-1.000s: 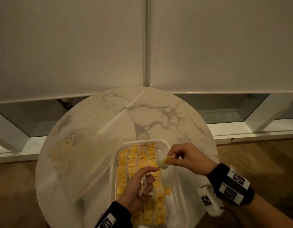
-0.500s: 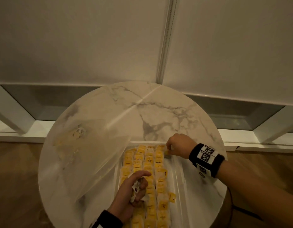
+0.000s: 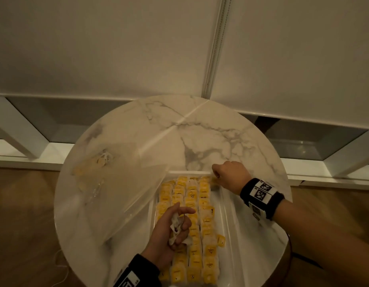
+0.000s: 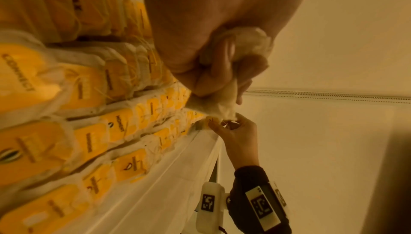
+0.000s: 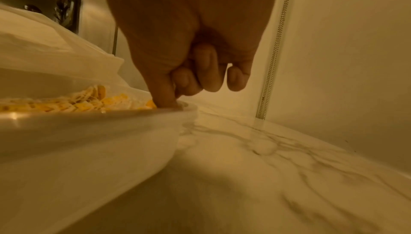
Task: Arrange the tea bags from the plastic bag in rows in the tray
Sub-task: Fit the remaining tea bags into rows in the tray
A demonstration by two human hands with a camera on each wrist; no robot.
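A white tray (image 3: 228, 216) on the round marble table holds rows of yellow-tagged tea bags (image 3: 191, 195). My left hand (image 3: 175, 226) hovers over the near rows and grips a bunch of white tea bags (image 4: 255, 40) in its curled fingers. My right hand (image 3: 217, 177) is at the tray's far end, right of the rows. Thumb and fingers pinch one tea bag (image 4: 210, 120) there, down at the far wall. In the right wrist view the thumb (image 5: 165, 97) reaches down inside the tray rim (image 5: 111, 120). The clear plastic bag (image 3: 117, 193) lies left of the tray.
A few tea bags (image 3: 100, 162) remain inside the plastic bag, whose edge overlaps the tray's left side. One loose yellow tag (image 3: 220, 240) lies right of the rows. The tray's right half is bare. White blinds and a window sill stand behind the table.
My right hand carried its tea bag from the middle of the tray to the far end and lowered it. The left hand stayed over the near rows with its bunch.
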